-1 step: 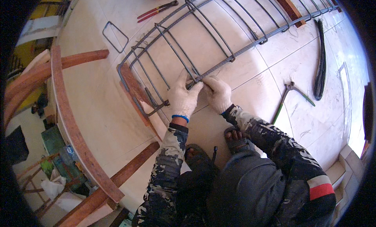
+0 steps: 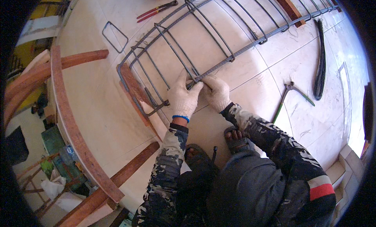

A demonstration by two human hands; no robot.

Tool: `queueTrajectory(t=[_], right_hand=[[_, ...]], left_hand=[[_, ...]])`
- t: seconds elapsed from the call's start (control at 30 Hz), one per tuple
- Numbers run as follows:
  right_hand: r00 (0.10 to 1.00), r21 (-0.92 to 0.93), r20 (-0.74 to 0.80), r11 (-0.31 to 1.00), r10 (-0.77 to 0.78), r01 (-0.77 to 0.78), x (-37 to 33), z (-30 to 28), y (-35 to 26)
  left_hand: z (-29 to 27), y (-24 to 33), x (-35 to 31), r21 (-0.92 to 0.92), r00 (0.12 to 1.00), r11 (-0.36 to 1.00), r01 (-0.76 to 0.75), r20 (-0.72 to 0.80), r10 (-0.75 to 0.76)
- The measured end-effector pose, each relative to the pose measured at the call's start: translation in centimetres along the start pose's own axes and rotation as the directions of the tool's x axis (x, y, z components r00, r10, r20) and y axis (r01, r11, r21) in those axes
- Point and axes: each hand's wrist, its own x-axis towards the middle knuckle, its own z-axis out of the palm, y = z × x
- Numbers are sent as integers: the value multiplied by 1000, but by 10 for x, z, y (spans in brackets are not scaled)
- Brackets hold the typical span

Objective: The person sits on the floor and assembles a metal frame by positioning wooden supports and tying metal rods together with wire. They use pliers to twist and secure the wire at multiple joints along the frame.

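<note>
The steel cage point(image 2: 233, 57), long bars crossed by bent rectangular ties, stretches over the pale tiled floor point(image 2: 250, 98) from left of the centre to the upper right. Its left end lies over a reddish-brown wood piece point(image 2: 128, 76); another wood block point(image 2: 288, 8) crosses beneath it farther right. At a joint on the near long bar, the left hand point(image 2: 184, 94), white-gloved, grips the steel between thumb and fingers. The right hand point(image 2: 216, 93), also gloved, is just beside it with fingers curled at the same joint; whether they pinch anything cannot be told. Beyond the cage lie red-handled pincers point(image 2: 158, 9), and off its left end a loose rectangular tie point(image 2: 118, 31). To the right, green-handled cutters point(image 2: 290, 86) lie spread near a dark wire bundle point(image 2: 320, 62). Reddish wooden beams point(image 2: 67, 109) stand at the far left.
</note>
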Motion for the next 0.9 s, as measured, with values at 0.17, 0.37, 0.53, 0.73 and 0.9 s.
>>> queueTrajectory(t=[0.17, 0.37, 0.53, 0.73, 0.9], right_hand=[[970, -190, 206, 967, -129, 169, 21, -27, -7], [938, -327, 318, 913, -135, 242, 29, -62, -26], [928, -285, 363, 939, -78, 191, 31, -66, -36], [913, -129, 388, 974, -124, 187, 44, -66, -45], [837, 77, 546, 993, 30, -86, 64, -78, -59]], left_hand=[[4, -1, 5, 143, 998, 988, -57, -30, 62], [6, 14, -2, 247, 978, 961, -124, -134, 161], [23, -21, -9, 216, 842, 927, -308, -391, 371], [26, -41, -6, 224, 751, 849, -478, -397, 527], [18, -35, -8, 292, 731, 806, -515, -342, 591]])
